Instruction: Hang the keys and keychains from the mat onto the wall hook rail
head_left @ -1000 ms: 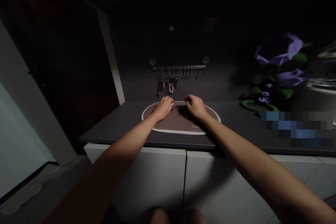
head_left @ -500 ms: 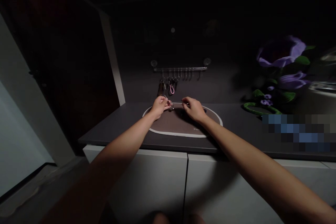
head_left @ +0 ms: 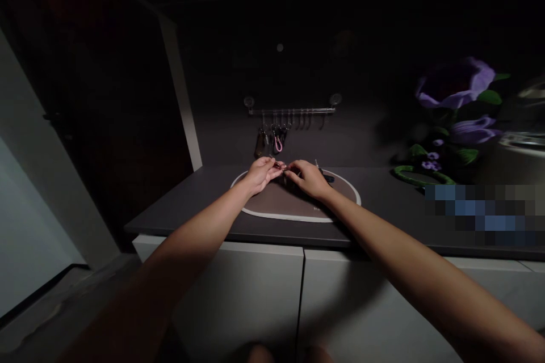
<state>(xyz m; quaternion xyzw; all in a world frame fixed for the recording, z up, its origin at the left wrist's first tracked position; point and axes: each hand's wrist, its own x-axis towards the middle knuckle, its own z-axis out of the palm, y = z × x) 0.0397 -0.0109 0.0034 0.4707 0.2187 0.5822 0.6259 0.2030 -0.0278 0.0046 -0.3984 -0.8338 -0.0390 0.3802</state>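
My left hand (head_left: 260, 174), half turned palm up, pinches a small shiny metal piece (head_left: 279, 165) that looks like a key ring; its exact form is too small and dark to tell. Thumb and forefinger of my right hand (head_left: 310, 178) are closed at the same piece, so the two hands' fingertips nearly meet. Both hands are over a brown oval mat (head_left: 276, 207) with a white rim. Partly hidden behind my right hand, a small black object (head_left: 328, 179) lies on the mat.
On the dark back wall, a clear rail (head_left: 293, 111) with suction cups carries hooks, keys and a pink loop (head_left: 278, 143). Purple flowers (head_left: 472, 82) with a green ring base (head_left: 419, 176) stand right, near a pale rounded object (head_left: 523, 170). White cabinet doors (head_left: 242, 295) lie below the dark countertop (head_left: 183, 204).
My right hand has moved left until its fingertips meet the piece in my left hand. My left hand has turned slightly more palm up. More of the black object on the mat shows.
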